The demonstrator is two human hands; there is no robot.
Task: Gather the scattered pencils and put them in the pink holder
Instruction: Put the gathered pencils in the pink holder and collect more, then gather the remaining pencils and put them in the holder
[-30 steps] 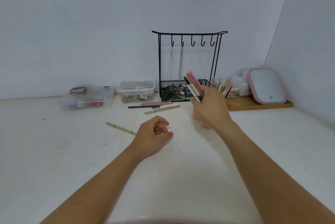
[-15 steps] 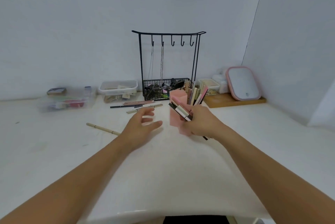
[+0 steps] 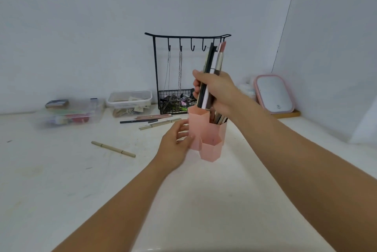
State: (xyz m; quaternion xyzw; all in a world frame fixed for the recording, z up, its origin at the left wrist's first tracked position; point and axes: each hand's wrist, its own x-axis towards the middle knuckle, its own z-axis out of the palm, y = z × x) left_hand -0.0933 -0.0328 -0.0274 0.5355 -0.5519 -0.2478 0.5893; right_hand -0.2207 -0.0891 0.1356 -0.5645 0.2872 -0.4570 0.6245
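The left hand (image 3: 175,145) rests loosely curled against the left wall of the pink holder (image 3: 206,139), steadying it. The right hand (image 3: 216,91) grasps a bundle of pencils (image 3: 212,62), long axis near vertical, lower tips directly above the tall rear-left compartment. Insertion likely requires a straight descent. Loose pencils (image 3: 151,121) lie beyond-left; one tan pencil (image 3: 113,149) lies left.

Right hand (image 3: 218,90) gripping pencils (image 3: 212,62) above pink holder (image 3: 206,141)
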